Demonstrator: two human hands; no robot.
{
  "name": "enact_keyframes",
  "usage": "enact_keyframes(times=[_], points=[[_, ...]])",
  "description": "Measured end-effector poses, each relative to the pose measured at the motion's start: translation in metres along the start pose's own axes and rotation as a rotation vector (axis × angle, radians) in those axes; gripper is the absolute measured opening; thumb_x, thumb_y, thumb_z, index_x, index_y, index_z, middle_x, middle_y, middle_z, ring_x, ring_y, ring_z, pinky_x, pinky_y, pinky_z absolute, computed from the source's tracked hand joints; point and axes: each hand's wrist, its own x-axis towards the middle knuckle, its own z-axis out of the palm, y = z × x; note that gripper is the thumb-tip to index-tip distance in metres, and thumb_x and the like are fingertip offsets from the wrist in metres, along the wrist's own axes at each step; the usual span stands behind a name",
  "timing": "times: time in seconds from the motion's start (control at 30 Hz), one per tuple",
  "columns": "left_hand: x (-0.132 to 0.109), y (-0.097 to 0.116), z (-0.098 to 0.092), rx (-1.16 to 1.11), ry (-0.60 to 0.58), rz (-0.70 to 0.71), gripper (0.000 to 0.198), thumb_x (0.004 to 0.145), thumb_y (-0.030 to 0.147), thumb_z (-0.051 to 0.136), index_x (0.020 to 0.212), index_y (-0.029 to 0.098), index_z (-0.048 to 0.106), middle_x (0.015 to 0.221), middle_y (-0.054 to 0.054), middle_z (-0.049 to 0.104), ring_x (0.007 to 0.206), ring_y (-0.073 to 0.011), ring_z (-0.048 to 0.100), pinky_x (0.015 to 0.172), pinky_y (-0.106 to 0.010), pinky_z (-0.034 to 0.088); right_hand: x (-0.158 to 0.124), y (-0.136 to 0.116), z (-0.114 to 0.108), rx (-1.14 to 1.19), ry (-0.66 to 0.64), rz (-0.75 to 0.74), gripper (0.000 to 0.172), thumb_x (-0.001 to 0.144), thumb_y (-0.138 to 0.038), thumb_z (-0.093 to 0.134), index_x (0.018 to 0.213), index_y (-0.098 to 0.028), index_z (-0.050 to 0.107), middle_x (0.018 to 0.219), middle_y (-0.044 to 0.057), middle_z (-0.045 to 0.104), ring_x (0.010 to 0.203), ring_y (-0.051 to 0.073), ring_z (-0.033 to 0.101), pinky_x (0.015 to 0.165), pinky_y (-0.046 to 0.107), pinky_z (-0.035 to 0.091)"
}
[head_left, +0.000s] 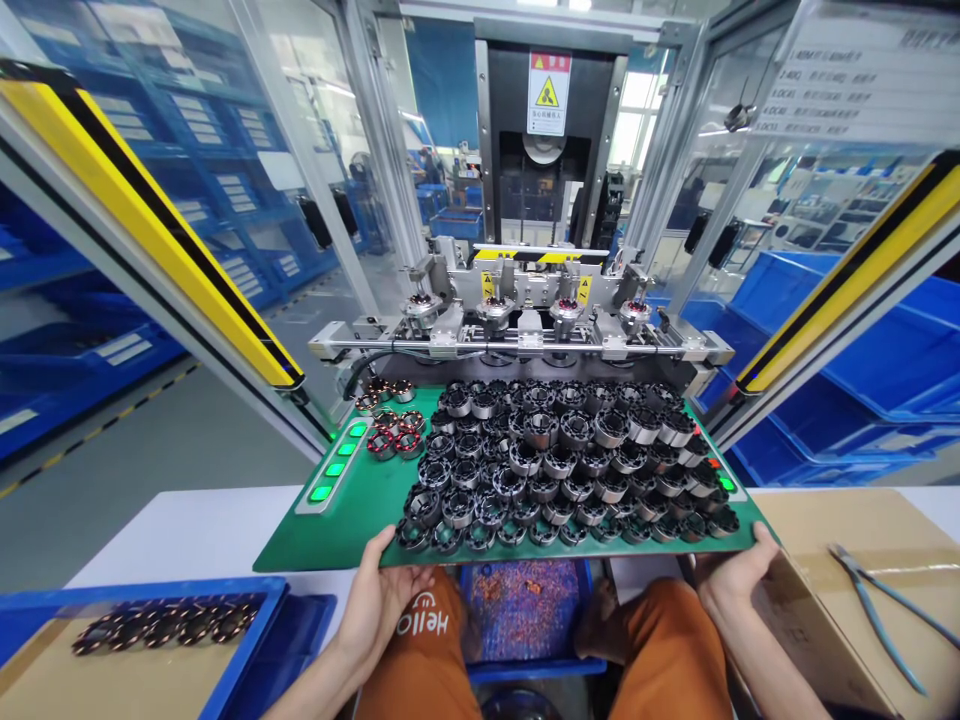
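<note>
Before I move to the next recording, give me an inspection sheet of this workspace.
Surface: green worktop, lit green buttons near its left end.
Job's things: black-and-silver stator cores, stacked in rows; a few copper-wound stators left of them.
Clutter: pliers on a cardboard box, right; scrap-strewn blue tray below the worktop.
Hands: left hand and right hand at the worktop's front edge; grip unclear.
Cables: black cable left of the four-station machine.
Surroundings: yellow-and-black posts either side; blue crates, right.
</note>
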Motion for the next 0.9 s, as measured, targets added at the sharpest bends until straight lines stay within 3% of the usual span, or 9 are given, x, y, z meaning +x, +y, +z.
enact_keyframes(times=[0.37,0.6,0.9], points=[[0.000,0.000,-0.003,0.017,-0.027,-0.003,0.037,0.078,0.056,0.080,0.088,0.023,0.066,0.074,-0.003,0.069,0.067,-0.0217,0.056,0.065,-0.035,0.057,-0.004,-0.003,0.004,0.012,0.009,0.014,0.055,0.074,-0.062,0.077,0.113,-0.024,0.073,0.088,-0.003,0.073,0.070,0.017,0.062,0.057,0.028,0.057],[-0.001,0.000,-0.002,0.035,-0.030,0.013,0.038,0.077,0.057,0.081,0.087,0.023,0.068,0.073,-0.003,0.069,0.066,-0.0220,0.056,0.064,-0.036,0.057,-0.008,-0.005,0.006,0.012,0.025,0.024,0.046,0.076,-0.058,0.074,0.108,-0.026,0.072,0.083,-0.004,0.068,0.065,0.016,0.053,0.052,0.027,0.049],[0.000,-0.001,-0.003,0.022,-0.037,0.030,0.037,0.078,0.056,0.081,0.086,0.023,0.065,0.074,-0.003,0.071,0.064,-0.0210,0.056,0.063,-0.036,0.056,0.000,0.000,0.000,-0.014,-0.015,0.001,0.058,0.079,-0.063,0.072,0.120,-0.023,0.073,0.102,0.000,0.076,0.082,0.019,0.064,0.064,0.029,0.058]])
